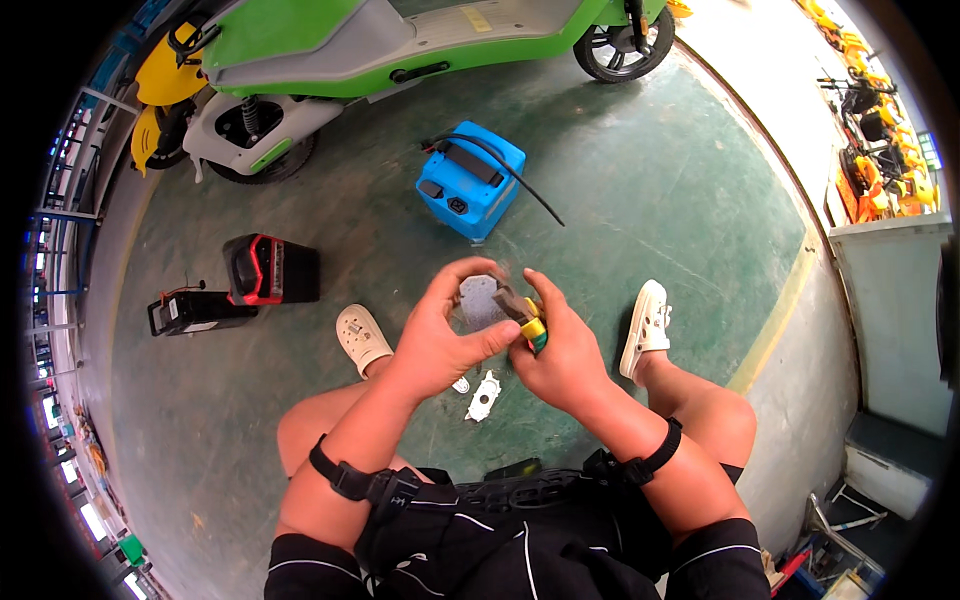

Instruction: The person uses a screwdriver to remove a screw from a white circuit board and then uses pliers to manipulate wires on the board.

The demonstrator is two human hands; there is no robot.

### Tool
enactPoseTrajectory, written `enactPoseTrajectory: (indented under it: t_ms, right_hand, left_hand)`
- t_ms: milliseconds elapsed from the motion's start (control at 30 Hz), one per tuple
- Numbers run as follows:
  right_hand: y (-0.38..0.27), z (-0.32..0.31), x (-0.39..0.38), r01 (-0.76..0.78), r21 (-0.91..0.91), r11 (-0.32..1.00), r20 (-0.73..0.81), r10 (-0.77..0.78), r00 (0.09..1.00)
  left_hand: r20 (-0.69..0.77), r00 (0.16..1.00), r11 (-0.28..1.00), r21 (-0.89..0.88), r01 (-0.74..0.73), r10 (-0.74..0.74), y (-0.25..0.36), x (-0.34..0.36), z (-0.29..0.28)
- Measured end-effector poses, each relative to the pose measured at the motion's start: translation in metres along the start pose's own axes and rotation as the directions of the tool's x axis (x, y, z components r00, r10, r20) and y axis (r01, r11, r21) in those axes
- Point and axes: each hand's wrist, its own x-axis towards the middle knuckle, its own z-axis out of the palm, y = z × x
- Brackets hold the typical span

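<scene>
Now left hand point(437, 335) pinches grey part point(478, 302) — right hand point(562, 350) (pliers point(522, 312)) touching

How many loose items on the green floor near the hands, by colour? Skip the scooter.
Blue: 1, the battery box
Black and red: 1, the case
Black: 1, the flat pack
White: 2, the small plastic parts
Total: 5

Pale yellow rectangular label point(477, 19) on green scooter point(330, 40) deck (writing unreadable).
</scene>
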Motion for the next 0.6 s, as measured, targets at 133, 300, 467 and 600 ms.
enactPoseTrajectory:
  t_ms: [133,300,467,600]
  right_hand:
    - [-0.007,0.000,-0.003,0.043,-0.022,0.999,0.022,-0.042,0.999]
    - [-0.011,-0.005,-0.003,0.063,-0.005,0.998,0.035,-0.063,0.997]
    - [-0.006,-0.013,-0.002,0.064,0.070,0.996,0.149,-0.073,0.986]
    - [0.007,-0.020,0.000,-0.249,0.103,0.963,0.421,0.185,0.888]
  left_hand:
    - [0.047,0.988,0.956,-0.247,0.157,-0.151,0.012,-0.007,0.008]
    - [-0.011,0.996,0.970,-0.228,0.081,-0.086,0.008,-0.013,0.008]
    - [-0.048,0.994,0.972,-0.218,0.082,-0.095,0.009,-0.014,0.009]
    - [-0.189,0.978,0.979,-0.195,0.055,-0.092,0.009,-0.008,-0.004]
